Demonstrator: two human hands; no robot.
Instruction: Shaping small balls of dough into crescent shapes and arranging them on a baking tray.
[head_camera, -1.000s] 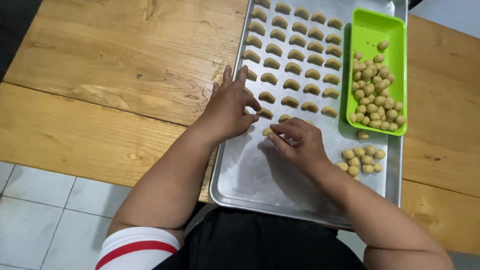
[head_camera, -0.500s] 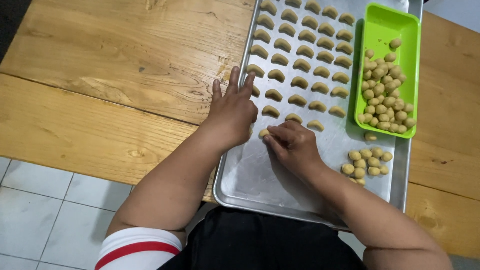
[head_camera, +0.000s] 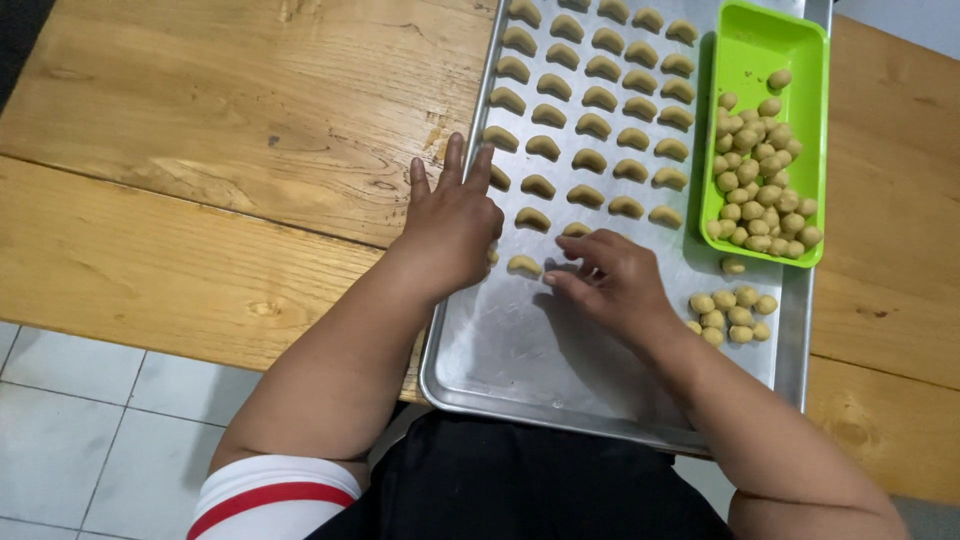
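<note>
Crescent-shaped beige dough pieces (head_camera: 590, 95) lie in rows on a shiny metal baking tray (head_camera: 520, 350) at the wooden table's (head_camera: 200, 150) near edge; left hand (head_camera: 455, 225) lies flat, spread, right hand (head_camera: 610, 280) pinches one; green plastic tub (head_camera: 765, 45) holds dough balls (head_camera: 760, 190).

The near part of the metal tray (head_camera: 520, 360) lies bare, giving open room below both hands. Rows of dough crescents (head_camera: 590, 100) fill its far part, while the green tub (head_camera: 812, 130) and a cluster of dough balls (head_camera: 735, 315) block the right side.

Wooden table (head_camera: 230, 130), grey tiled floor (head_camera: 70, 400), green plastic tray (head_camera: 765, 45)
</note>
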